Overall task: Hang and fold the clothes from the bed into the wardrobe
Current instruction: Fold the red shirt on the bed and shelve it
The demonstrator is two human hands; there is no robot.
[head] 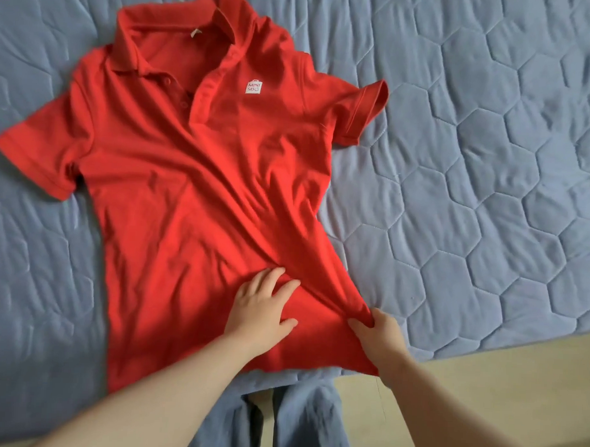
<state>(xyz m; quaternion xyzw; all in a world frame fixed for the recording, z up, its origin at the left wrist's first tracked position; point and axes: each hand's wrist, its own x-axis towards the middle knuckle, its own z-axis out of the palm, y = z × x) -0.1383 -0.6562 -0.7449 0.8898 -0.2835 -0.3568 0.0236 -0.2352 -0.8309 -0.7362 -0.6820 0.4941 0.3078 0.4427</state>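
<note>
Presently the red polo shirt (194,186) is spread face up on the bed (489,163), hem at the near edge. It is pressed by the left hand (260,302), fingers flat, and its hem corner is pinched by the right hand (376,336). Pulled too hard, it could be dragged askew and creased.

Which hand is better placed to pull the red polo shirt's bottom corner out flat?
Right. The right hand already pinches the bunched hem corner of the red short-sleeved polo shirt. The left hand lies flat on the fabric beside it, likely anchoring it on the blue quilted bed cover.
</note>
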